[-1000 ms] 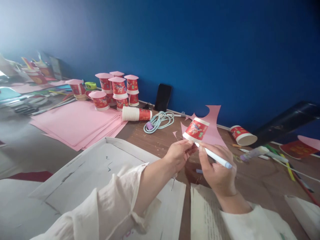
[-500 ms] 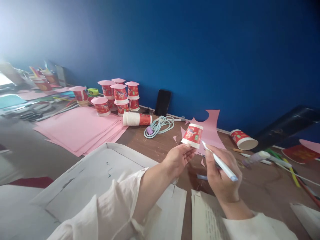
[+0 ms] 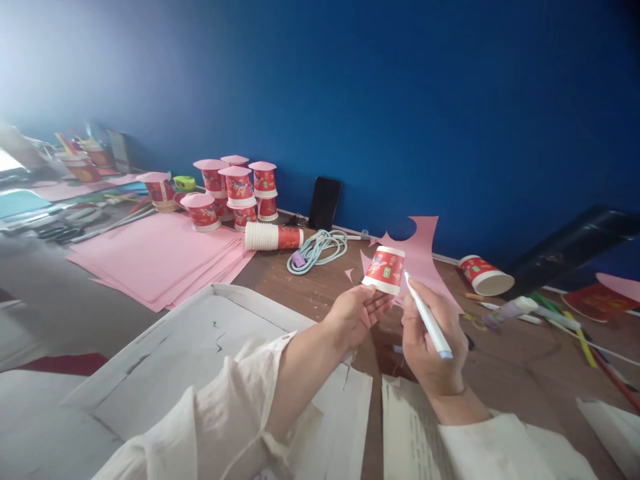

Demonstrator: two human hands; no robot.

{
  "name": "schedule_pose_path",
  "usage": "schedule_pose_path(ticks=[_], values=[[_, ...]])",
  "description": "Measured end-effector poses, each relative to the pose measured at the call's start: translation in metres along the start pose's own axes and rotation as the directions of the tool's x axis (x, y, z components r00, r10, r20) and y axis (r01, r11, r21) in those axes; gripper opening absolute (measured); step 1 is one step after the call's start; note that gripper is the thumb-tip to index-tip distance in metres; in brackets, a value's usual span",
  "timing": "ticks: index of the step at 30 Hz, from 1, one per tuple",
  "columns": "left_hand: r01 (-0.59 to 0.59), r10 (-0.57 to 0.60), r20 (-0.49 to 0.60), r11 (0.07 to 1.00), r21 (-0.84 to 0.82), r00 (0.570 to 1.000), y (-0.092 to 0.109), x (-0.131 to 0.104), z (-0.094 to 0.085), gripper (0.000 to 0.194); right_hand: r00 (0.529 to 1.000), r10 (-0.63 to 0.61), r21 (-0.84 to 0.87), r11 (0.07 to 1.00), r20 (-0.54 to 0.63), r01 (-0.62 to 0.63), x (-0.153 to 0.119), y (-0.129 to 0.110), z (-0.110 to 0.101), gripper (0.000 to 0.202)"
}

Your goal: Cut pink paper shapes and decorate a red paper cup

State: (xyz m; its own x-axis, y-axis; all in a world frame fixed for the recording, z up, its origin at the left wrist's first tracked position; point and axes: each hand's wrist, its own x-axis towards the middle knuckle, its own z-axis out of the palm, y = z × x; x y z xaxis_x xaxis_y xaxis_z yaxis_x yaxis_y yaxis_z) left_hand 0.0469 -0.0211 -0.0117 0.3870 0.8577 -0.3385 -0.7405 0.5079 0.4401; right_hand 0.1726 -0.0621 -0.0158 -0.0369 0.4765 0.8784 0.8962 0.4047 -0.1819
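My left hand (image 3: pixel 357 313) grips a red and white paper cup (image 3: pixel 385 268) by its wide rim, which points down. The cup is held above the brown table, its printed side facing me. In my right hand (image 3: pixel 435 343) is a white marker (image 3: pixel 429 317) with a pale blue end. Its tip is close to the right side of the cup; whether it touches I cannot tell. Behind the cup lies a cut sheet of pink paper (image 3: pixel 425 243) with a rounded notch. Small pink scraps lie around it.
Stacked red cups with pink paper tops (image 3: pixel 239 187) stand left, beside pink sheets (image 3: pixel 150 257). Nested cups (image 3: pixel 273 237), a coiled pale blue cable (image 3: pixel 320 250) and a phone (image 3: pixel 325 202) lie near the blue wall. Right are a tipped cup (image 3: pixel 485 275) and a black cylinder (image 3: pixel 575 247). White paper (image 3: pixel 240 327) lies in front.
The cup has turned slightly in my left hand, so its green label sits further left. My right hand with the marker has shifted a little left, and the marker stands steeper.
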Motion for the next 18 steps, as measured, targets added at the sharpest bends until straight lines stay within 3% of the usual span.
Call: schedule_pose_path(ticks=[11, 18], values=[[-0.011, 0.01, 0.024, 1.0, 0.01, 1.0, -0.0016, 0.0005, 0.0002, 0.016, 0.999, -0.002, 0.123, 0.992, 0.054, -0.004, -0.0044, 0.0021, 0.0043, 0.034], [-0.014, 0.014, 0.026, 1.0, 0.017, 1.0, -0.0022, 0.0021, -0.0007, 0.014, 0.998, -0.053, 0.175, 0.983, 0.02, 0.048, -0.0024, 0.0016, 0.0028, 0.036]])
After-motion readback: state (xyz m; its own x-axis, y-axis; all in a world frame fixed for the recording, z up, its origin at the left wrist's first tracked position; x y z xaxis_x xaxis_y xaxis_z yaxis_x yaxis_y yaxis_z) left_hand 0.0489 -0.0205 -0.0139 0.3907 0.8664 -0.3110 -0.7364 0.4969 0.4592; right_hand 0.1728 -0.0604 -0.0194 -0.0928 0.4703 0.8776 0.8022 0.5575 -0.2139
